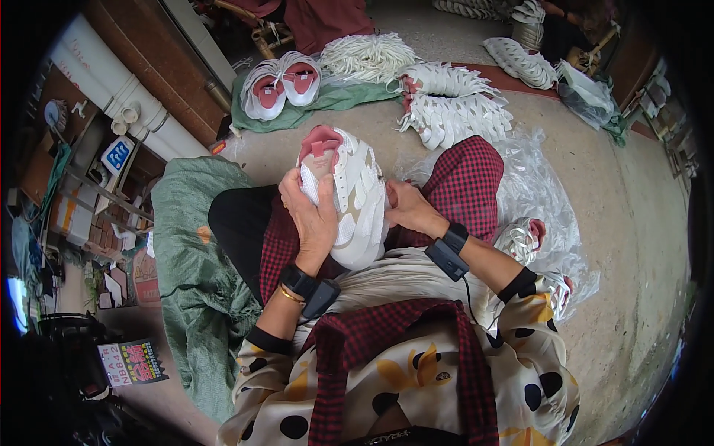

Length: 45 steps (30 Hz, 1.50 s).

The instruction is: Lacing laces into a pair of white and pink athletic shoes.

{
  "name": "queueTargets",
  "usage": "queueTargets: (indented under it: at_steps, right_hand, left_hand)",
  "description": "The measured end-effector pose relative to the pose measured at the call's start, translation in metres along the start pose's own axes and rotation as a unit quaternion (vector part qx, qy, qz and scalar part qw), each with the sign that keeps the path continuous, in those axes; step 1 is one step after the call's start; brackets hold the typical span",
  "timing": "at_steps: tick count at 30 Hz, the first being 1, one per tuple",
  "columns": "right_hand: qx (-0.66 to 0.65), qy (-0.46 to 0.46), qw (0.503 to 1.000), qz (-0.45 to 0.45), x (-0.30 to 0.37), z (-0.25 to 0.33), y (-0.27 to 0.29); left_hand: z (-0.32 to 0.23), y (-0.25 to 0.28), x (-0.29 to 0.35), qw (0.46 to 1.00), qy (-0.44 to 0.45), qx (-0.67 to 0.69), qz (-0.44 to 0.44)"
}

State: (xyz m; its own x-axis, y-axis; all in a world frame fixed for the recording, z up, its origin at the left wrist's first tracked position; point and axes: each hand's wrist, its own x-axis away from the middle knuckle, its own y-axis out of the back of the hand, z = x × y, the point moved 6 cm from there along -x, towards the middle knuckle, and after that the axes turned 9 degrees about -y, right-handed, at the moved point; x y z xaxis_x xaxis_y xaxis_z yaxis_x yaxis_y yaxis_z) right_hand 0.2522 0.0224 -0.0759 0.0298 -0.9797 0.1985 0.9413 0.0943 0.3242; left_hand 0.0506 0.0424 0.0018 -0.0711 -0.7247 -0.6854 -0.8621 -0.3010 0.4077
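Observation:
A white shoe upper [359, 189] with a red lining at its heel opening stands tilted over my lap, its rounded toe toward me. My left hand [311, 217] grips it along its left side, thumb on the white mesh near the opening. At the upper's right edge is my right hand [413, 211], fingers pinched together close against the side. Whatever is between those fingertips is too small or hidden to make out. A bundle of pale strips [394, 285] lies across my lap, beneath the toe.
Stacked white uppers [455, 119] and a red-lined pair [282, 83] lie ahead, the pair on green sheeting [297, 115]. More uppers [520, 239] rest on clear plastic [550, 193] at right. A green sack [197, 260] is at left. Another person sits far right.

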Motion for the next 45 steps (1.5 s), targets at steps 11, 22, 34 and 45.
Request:
queueTargets:
  at_steps: [11,22,34,45]
  right_hand:
    - [0.173,0.222,0.95,-0.133,0.002,0.081,0.035]
    - [0.19,0.235,0.869,-0.392,0.008,0.103,0.122]
    - [0.257,0.392,0.867,-0.17,0.015,0.171,-0.002]
    - [0.287,0.344,0.878,-0.17,-0.005,0.151,-0.022]
  left_hand:
    - [-0.023,-0.008,-0.009,0.994,-0.056,-0.098,0.003]
    - [-0.024,-0.016,-0.02,0.993,-0.01,-0.106,0.054]
    - [-0.005,0.03,-0.061,0.939,-0.209,0.025,0.271]
    - [-0.026,0.019,-0.084,0.921,-0.25,-0.035,0.296]
